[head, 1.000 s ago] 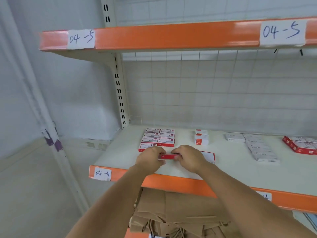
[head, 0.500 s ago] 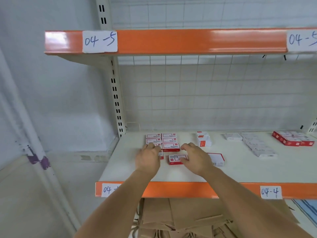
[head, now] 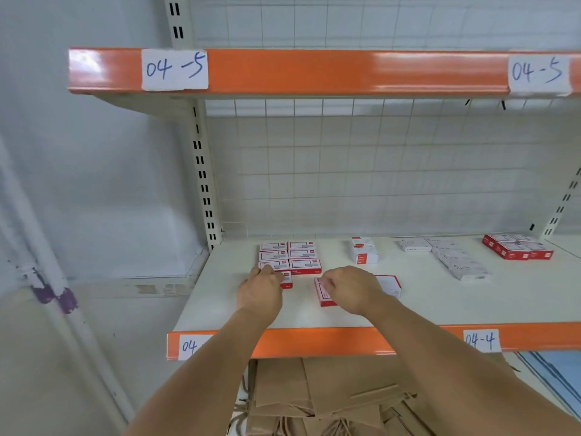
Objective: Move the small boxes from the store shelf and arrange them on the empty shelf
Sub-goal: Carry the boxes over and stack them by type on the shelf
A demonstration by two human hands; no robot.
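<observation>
My left hand (head: 262, 291) rests on the box (head: 286, 280) I'm adding at the front left of the grid of boxes (head: 290, 258), fingers (head: 256, 272) laid forward over it, reaching the edge of the row behind. Whether they pinch it or just press, I can't tell: my own knuckles hide the contact. My right hand (head: 352, 289) sits curled on the next red box (head: 323, 292), just to the right, apart from the grid, with another box (head: 390, 284) lying behind my wrist.

To do this well, I'd say: slide the left box back until its rear edge meets the row, left side in line with the column, flat on the shelf (head: 440, 306). Gentle pressure; these are light and a shove would likely shunt the neat rows askew. Then the right box goes in beside it, touching, label the same way up. Farther right lie white boxes (head: 456, 259) and a red cluster (head: 518, 247), well apart.
</observation>
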